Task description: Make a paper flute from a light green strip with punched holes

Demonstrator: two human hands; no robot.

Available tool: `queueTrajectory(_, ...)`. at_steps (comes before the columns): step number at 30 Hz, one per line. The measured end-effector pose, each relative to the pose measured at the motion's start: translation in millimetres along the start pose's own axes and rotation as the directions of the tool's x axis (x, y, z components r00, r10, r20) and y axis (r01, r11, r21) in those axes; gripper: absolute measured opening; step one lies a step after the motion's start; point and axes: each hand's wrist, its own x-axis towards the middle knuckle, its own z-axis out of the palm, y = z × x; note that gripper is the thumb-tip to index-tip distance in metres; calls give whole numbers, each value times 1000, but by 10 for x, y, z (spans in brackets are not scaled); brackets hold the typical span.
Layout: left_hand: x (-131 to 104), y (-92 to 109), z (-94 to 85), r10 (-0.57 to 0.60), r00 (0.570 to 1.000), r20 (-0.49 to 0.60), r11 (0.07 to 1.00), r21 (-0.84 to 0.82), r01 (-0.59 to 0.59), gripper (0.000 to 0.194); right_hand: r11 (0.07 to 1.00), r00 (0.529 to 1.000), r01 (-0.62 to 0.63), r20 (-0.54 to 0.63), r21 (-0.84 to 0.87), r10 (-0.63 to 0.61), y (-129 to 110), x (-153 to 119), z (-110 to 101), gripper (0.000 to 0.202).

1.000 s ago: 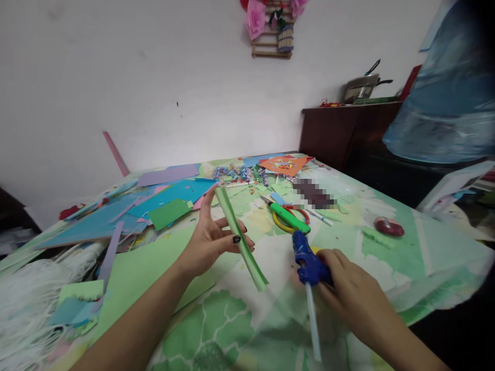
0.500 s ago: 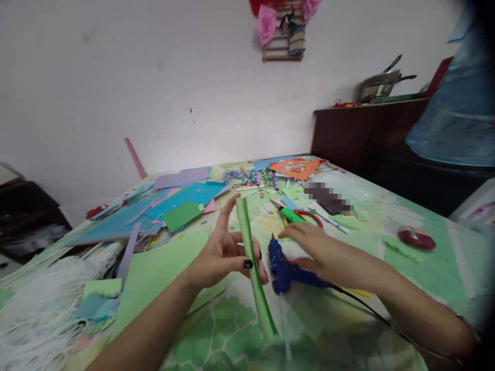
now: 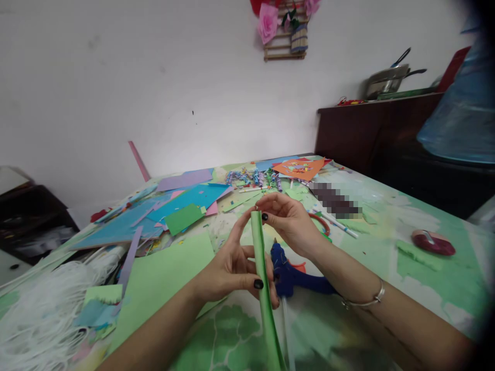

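Observation:
A long green paper strip (image 3: 263, 288), folded or rolled lengthwise, stands out in front of me. My left hand (image 3: 235, 273) grips it around the middle, with the thumb in front and the index finger stretched up to its far end. My right hand (image 3: 290, 221) pinches the strip's far end between thumb and fingers. Just right of the strip, under my right forearm, a blue glue gun (image 3: 286, 273) lies on the table with a clear glue stick (image 3: 285, 319) out of its back. Beyond my right wrist, red-handled pliers (image 3: 320, 222) are partly hidden.
Left of my hands lie a light green sheet (image 3: 166, 273), a tangle of white cord (image 3: 46, 309) and blue paper (image 3: 189, 201). Curled paper strips (image 3: 255, 178) and an orange sheet (image 3: 299, 167) are at the back. A red utility cutter (image 3: 433, 242) lies at right.
My right hand has moved left and away from me, from above the glue gun to the strip's far end, closing on it. My left hand keeps its hold.

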Motion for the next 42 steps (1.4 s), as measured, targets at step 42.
queueTrajectory(42,24,-12,57,-53,998,-17,999,11,54,111,998,998,-55,26,29,54,17,-86,-4,10)
